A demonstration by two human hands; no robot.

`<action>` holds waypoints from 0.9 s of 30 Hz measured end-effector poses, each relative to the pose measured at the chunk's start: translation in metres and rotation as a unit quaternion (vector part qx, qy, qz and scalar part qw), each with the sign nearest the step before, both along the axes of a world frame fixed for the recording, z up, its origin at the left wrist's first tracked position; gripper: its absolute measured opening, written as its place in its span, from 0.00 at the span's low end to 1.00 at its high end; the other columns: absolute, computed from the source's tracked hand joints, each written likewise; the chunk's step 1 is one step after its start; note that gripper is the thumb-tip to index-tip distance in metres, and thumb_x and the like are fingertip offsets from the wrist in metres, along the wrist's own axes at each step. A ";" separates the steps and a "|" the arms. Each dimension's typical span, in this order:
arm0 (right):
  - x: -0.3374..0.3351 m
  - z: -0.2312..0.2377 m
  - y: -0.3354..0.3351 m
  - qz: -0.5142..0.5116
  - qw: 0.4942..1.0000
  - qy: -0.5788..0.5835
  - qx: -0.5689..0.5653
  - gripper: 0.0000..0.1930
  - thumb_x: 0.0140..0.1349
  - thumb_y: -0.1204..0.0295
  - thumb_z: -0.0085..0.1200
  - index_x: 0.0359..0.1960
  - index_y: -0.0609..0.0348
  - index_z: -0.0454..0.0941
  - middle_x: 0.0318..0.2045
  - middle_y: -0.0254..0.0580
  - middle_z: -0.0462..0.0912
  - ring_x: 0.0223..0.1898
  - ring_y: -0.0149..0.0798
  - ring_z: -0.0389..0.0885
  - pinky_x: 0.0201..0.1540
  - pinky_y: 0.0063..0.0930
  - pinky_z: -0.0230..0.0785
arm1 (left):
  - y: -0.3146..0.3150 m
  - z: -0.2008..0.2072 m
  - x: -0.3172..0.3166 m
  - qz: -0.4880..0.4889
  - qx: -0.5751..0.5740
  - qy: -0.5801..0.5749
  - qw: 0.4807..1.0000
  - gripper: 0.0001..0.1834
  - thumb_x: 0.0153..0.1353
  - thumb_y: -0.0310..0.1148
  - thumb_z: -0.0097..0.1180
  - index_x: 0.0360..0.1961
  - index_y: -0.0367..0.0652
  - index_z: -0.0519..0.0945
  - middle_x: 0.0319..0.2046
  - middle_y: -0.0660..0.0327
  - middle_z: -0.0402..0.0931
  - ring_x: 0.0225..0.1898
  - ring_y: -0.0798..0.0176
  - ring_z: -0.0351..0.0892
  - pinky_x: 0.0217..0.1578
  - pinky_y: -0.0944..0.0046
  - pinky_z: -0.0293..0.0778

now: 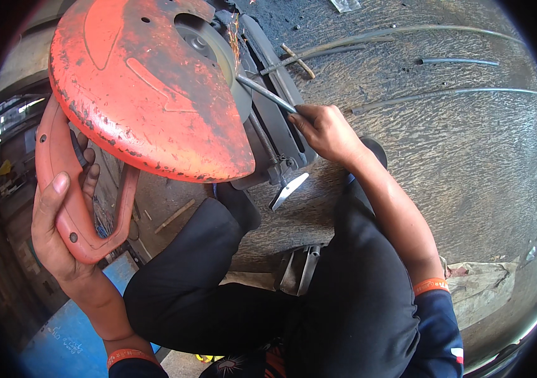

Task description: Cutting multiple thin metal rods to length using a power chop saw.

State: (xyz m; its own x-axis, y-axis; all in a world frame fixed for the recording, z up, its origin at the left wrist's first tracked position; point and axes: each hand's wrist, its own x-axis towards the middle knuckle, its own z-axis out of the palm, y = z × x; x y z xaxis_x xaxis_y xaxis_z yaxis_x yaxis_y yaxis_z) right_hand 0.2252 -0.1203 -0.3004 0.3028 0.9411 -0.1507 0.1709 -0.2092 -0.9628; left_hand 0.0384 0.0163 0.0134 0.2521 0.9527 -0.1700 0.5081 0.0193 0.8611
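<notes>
A cut-off saw with a worn red-orange guard (149, 94) fills the upper left. My left hand (61, 227) is wrapped round its red D-shaped handle (86, 230), fingers at the trigger. Between finger and thumb, my right hand (325, 129) grips a thin metal rod (265, 92). The rod's far end meets the saw's abrasive disc (243, 101), and orange sparks (236, 41) fly up there. Below the disc, a threaded vise screw (263, 135) ends in a shiny crank handle (290, 189). The dark saw base (281, 82) lies partly under my right hand.
Long metal rods (457, 92) and a short tube (460, 61) lie on the textured brown floor (457, 164) to the right. A small stick (298, 61) crosses one rod. My black-trousered legs flank the saw's near side. A blue panel (73, 337) lies at lower left.
</notes>
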 end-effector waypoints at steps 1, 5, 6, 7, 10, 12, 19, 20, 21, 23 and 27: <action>-0.001 0.000 -0.001 -0.003 1.000 -0.006 0.002 0.13 0.65 0.66 0.54 0.32 0.67 0.78 0.24 0.63 0.78 0.33 0.65 0.78 0.35 0.51 0.71 | 0.000 0.000 0.000 0.001 0.001 0.001 1.000 0.38 0.57 0.36 0.58 0.64 0.22 0.61 0.57 0.40 0.69 0.56 0.49 0.73 0.60 0.53 0.66; -0.006 -0.003 -0.001 -0.022 0.999 -0.025 0.043 0.11 0.64 0.68 0.54 0.31 0.65 0.76 0.24 0.61 0.78 0.32 0.65 0.79 0.34 0.51 0.72 | -0.001 0.000 0.000 -0.005 0.005 0.002 1.000 0.38 0.58 0.36 0.58 0.64 0.22 0.61 0.57 0.39 0.68 0.57 0.48 0.73 0.61 0.53 0.65; -0.007 -0.004 -0.001 -0.028 0.997 -0.035 0.059 0.10 0.64 0.68 0.55 0.31 0.65 0.76 0.24 0.61 0.79 0.31 0.65 0.79 0.34 0.51 0.72 | 0.000 -0.001 0.000 -0.003 0.005 0.005 1.000 0.38 0.58 0.36 0.58 0.64 0.22 0.61 0.57 0.39 0.68 0.57 0.49 0.72 0.61 0.53 0.65; -0.009 -0.005 -0.001 -0.034 0.996 -0.044 0.072 0.10 0.63 0.68 0.55 0.32 0.64 0.76 0.25 0.61 0.79 0.31 0.65 0.79 0.34 0.52 0.72 | 0.000 0.000 0.000 -0.002 0.006 0.005 1.000 0.38 0.58 0.36 0.58 0.64 0.22 0.61 0.57 0.39 0.68 0.57 0.49 0.72 0.61 0.53 0.65; -0.010 -0.010 -0.002 -0.024 0.994 -0.076 0.076 0.09 0.63 0.69 0.55 0.36 0.63 0.76 0.25 0.59 0.79 0.30 0.63 0.80 0.32 0.51 0.73 | 0.001 0.001 0.001 -0.004 -0.006 0.004 1.000 0.38 0.58 0.37 0.58 0.64 0.22 0.61 0.57 0.40 0.68 0.58 0.49 0.72 0.61 0.53 0.65; -0.012 -0.011 -0.002 -0.031 0.990 -0.106 0.091 0.09 0.63 0.69 0.55 0.39 0.63 0.77 0.25 0.58 0.80 0.29 0.61 0.81 0.31 0.50 0.74 | 0.000 0.001 0.001 -0.007 -0.011 0.001 1.000 0.38 0.58 0.37 0.58 0.64 0.22 0.61 0.57 0.40 0.68 0.58 0.50 0.71 0.61 0.53 0.64; -0.010 0.002 -0.007 -0.015 0.982 -0.172 0.083 0.16 0.62 0.67 0.53 0.46 0.66 0.76 0.26 0.59 0.80 0.28 0.59 0.82 0.32 0.48 0.75 | 0.003 0.002 -0.001 -0.026 -0.002 0.047 0.999 0.37 0.58 0.39 0.58 0.63 0.24 0.64 0.53 0.46 0.72 0.53 0.57 0.73 0.57 0.59 0.67; -0.008 0.004 -0.008 -0.005 0.984 -0.165 0.063 0.16 0.63 0.67 0.52 0.46 0.66 0.77 0.27 0.59 0.81 0.29 0.60 0.81 0.33 0.48 0.75 | 0.005 0.007 -0.001 -0.030 -0.014 0.079 0.996 0.37 0.57 0.39 0.58 0.62 0.25 0.65 0.52 0.47 0.73 0.52 0.58 0.73 0.56 0.60 0.67; -0.005 0.005 -0.007 -0.011 0.992 -0.117 0.050 0.15 0.64 0.67 0.51 0.45 0.67 0.77 0.26 0.58 0.80 0.29 0.59 0.81 0.33 0.46 0.74 | 0.006 0.009 -0.002 0.007 -0.010 0.112 0.994 0.36 0.57 0.40 0.58 0.62 0.26 0.66 0.50 0.48 0.74 0.51 0.58 0.74 0.56 0.61 0.67; 0.000 0.007 -0.006 -0.021 0.999 -0.025 0.026 0.13 0.66 0.68 0.50 0.43 0.67 0.79 0.25 0.55 0.79 0.31 0.56 0.82 0.34 0.40 0.72 | 0.005 0.012 -0.005 -0.017 -0.011 0.105 0.994 0.35 0.58 0.39 0.57 0.61 0.26 0.67 0.48 0.50 0.75 0.49 0.60 0.74 0.54 0.63 0.68; 0.016 0.000 -0.001 -0.025 0.986 0.151 -0.064 0.16 0.65 0.65 0.46 0.33 0.68 0.78 0.28 0.55 0.81 0.32 0.50 0.82 0.37 0.40 0.70 | 0.000 0.010 -0.010 0.016 0.004 0.082 0.996 0.33 0.59 0.39 0.56 0.60 0.26 0.69 0.46 0.51 0.76 0.47 0.62 0.75 0.52 0.66 0.69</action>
State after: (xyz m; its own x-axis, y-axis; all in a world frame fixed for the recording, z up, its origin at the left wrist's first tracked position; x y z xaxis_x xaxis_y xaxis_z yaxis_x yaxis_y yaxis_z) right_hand 0.2415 -0.1216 -0.3000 0.2716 0.8936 -0.3574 -0.1328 -0.3330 -0.9335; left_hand 0.0287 0.0161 0.0233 0.1903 0.9612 -0.1996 0.6418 0.0320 0.7662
